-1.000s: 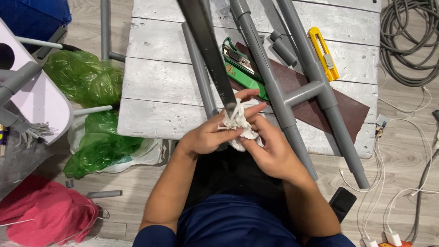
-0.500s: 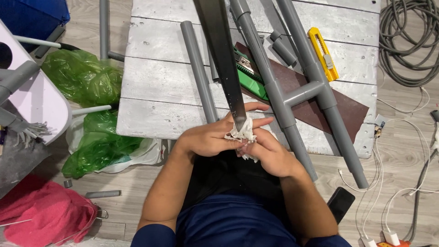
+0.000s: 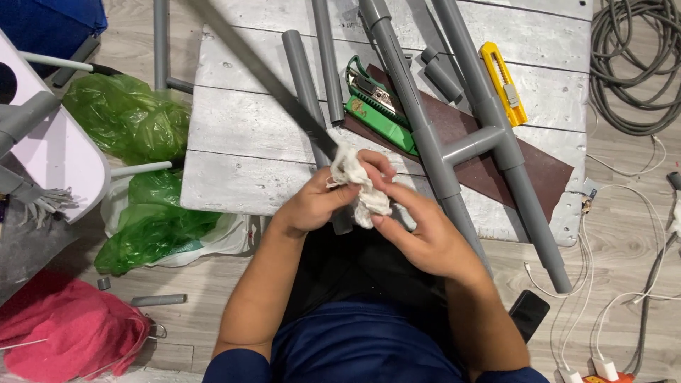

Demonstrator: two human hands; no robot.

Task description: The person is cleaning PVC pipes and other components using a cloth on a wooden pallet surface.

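Both my hands meet at the near edge of a white plank table. My left hand grips a crumpled white cloth wrapped around the near end of a long dark bar. The bar slants up and away to the upper left and looks blurred. My right hand pinches the lower part of the same cloth with its fingertips. The bar's end is hidden inside the cloth and my fingers.
On the table lie a grey pipe frame with tee joints, two loose grey pipes, a green pipe cutter, a yellow utility knife and a brown sheet. Green bags, a red cloth, cables and a phone lie on the floor.
The dark bar has swung from pointing straight up the picture to slanting toward the upper left. My hands and the cloth have shifted slightly left and up along it.
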